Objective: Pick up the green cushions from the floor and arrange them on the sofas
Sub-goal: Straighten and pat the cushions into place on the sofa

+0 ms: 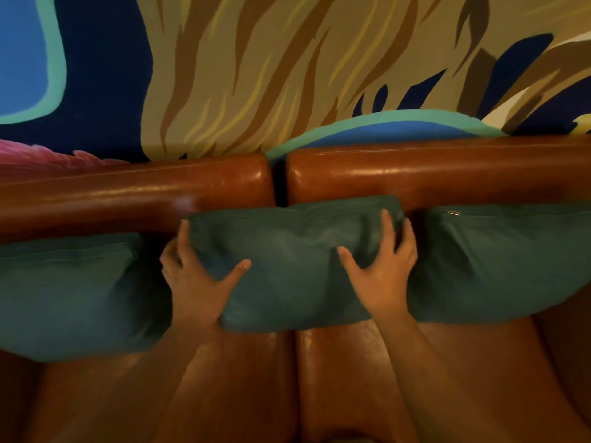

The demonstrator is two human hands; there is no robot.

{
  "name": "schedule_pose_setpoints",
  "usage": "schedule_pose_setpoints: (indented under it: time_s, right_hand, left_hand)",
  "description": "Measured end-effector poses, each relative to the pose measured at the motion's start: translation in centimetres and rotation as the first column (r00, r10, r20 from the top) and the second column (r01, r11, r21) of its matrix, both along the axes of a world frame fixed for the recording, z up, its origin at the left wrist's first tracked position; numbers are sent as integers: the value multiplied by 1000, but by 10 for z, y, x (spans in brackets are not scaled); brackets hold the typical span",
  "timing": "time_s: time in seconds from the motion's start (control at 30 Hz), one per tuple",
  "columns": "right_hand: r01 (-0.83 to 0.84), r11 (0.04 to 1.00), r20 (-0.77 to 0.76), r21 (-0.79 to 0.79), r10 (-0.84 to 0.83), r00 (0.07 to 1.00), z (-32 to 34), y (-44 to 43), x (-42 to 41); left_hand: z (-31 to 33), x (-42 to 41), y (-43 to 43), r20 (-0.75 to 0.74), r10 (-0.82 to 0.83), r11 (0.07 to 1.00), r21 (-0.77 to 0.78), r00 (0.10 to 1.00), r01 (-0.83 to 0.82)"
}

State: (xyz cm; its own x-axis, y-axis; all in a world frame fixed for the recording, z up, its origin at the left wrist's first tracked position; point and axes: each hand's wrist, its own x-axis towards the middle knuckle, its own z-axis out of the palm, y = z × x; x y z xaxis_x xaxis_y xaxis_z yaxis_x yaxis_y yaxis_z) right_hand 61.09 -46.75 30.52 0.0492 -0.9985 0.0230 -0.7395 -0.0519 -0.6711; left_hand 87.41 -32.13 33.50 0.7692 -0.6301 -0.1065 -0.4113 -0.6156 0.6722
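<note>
Three green cushions lean against the backrests of two brown leather sofas (134, 193) that stand side by side. The middle cushion (294, 251) straddles the gap between the sofas. My left hand (195, 279) grips its left edge, thumb across the front. On the cushion's right edge sits my right hand (383, 270), fingers wrapped over the top corner. The left cushion (70, 292) and the right cushion (499, 260) rest untouched on either side.
A painted wall mural (287, 65) in blue, tan and pink rises directly behind the sofa backs. The right sofa's backrest (447, 174) meets the left one at a narrow dark gap. Leather seat cushions (351, 378) spread out below my arms.
</note>
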Motion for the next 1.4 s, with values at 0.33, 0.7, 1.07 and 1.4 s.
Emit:
schedule_pose_setpoints:
  time_s: [0.33,0.7,1.07,1.4]
  right_hand:
    - [41,794,431,607,-372,822,-48,3,10]
    - [20,840,447,542,-307,840,-88,39,-16]
    - [-76,829,585,553,-322,744,-100,57,-46]
    - [-52,894,428,445,-161,889,-127,57,-16]
  left_hand:
    - [-40,-4,-27,-811,147,928,-85,567,-363]
    - [-67,-15,7,-838,222,955,83,499,-286]
    - [-104,-22,49,-826,151,969,15,544,-247]
    - [-153,-28,36,-751,174,977,52,637,-206]
